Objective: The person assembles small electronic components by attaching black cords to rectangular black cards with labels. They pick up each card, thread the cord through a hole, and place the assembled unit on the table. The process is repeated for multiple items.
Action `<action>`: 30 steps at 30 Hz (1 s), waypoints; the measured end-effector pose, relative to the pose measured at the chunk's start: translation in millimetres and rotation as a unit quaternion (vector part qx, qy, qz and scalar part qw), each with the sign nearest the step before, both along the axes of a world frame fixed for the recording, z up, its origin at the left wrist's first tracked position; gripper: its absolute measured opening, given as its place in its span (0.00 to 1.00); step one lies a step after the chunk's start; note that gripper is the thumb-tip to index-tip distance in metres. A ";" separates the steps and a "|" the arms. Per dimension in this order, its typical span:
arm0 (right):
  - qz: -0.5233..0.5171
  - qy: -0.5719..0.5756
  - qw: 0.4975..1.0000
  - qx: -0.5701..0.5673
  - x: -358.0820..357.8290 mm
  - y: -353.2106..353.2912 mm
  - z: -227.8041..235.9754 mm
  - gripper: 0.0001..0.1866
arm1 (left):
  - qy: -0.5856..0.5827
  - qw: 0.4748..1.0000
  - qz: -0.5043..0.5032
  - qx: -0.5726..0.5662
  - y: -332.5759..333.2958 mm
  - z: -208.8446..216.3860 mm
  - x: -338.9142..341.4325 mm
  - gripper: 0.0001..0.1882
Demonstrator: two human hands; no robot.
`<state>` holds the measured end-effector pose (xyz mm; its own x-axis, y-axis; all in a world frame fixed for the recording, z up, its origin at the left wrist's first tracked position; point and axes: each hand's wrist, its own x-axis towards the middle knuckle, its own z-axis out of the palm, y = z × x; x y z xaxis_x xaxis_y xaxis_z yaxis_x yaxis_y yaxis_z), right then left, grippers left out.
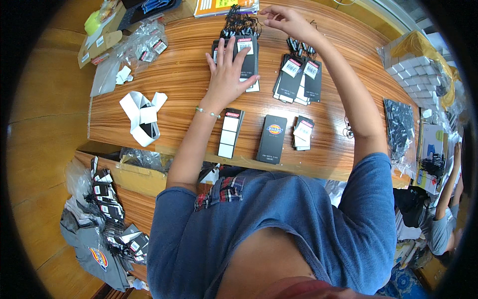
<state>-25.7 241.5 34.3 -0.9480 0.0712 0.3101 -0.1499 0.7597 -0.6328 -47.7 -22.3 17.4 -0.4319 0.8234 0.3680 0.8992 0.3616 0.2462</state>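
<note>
My left hand [228,72] lies flat with its fingers spread on a stack of black hang tags [249,62] with white barcode stickers. Black strings [239,22] fan out from the far end of that stack. My right hand [286,21] is raised just right of those strings, its fingers apart and loosely bent, with nothing visible in them. Nearer to me than the right hand is a second pile of strung hang tags [298,79]. Along the near side lie a tag with blank white panels [229,134], a stack of black logo cards [272,139] and a pile of small stickered tags [302,132].
A curled strip of white labels [134,112] lies at the left, below clear plastic bags [144,45]. White small boxes [413,65] and a bag of black strings [398,124] line the right. More tags [107,194] sit at lower left. Another person's arm [448,179] shows far right.
</note>
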 end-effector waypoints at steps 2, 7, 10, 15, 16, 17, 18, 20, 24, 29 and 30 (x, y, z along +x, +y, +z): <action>0.006 0.010 1.000 -0.027 32.0 -13.3 19.4 0.17 | 0.004 1.000 0.001 0.002 -1.9 -0.2 0.6 0.37; -0.073 0.023 0.989 -0.125 121.9 -49.6 63.9 0.16 | -0.027 0.998 0.005 0.060 -12.5 19.6 12.2 0.37; -0.130 0.026 0.975 -0.178 173.5 -57.6 53.0 0.16 | -0.084 0.992 -0.007 0.090 -31.0 37.0 29.9 0.38; -0.226 -0.057 0.938 -0.258 244.2 -88.5 15.7 0.13 | -0.277 0.954 -0.105 0.050 -53.3 68.3 70.5 0.29; -0.233 -0.060 0.931 -0.276 251.2 -96.3 11.4 0.12 | -0.285 0.950 -0.122 0.029 -52.0 70.9 78.7 0.26; -0.237 -0.061 0.938 -0.247 258.5 -97.1 -2.7 0.11 | -0.289 0.948 -0.133 -0.014 -50.4 71.4 85.1 0.26; -0.241 -0.052 0.943 -0.225 259.3 -98.3 -6.7 0.11 | -0.287 0.946 -0.144 -0.051 -45.9 73.3 89.2 0.25; -0.262 -0.044 0.944 -0.197 254.4 -95.2 -7.7 0.12 | -0.253 0.949 -0.170 -0.082 -26.8 73.4 94.6 0.23; -0.302 -0.005 0.943 -0.137 228.8 -62.4 -35.7 0.17 | -0.133 0.977 -0.163 -0.045 44.3 37.7 86.1 0.22; -0.411 -0.094 0.904 -0.072 180.2 -46.6 -46.4 0.30 | -0.138 0.987 0.011 -0.076 83.3 13.0 75.5 0.28; -0.428 -0.129 0.894 -0.036 175.6 -51.6 -39.5 0.33 | -0.154 0.985 0.020 -0.075 85.3 12.2 75.5 0.29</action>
<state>149.9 189.8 -5.2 -0.5760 0.8156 0.0547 0.6240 0.4820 -0.6150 27.7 63.0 29.6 -0.5378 0.8382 0.0900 0.7744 0.4490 0.4457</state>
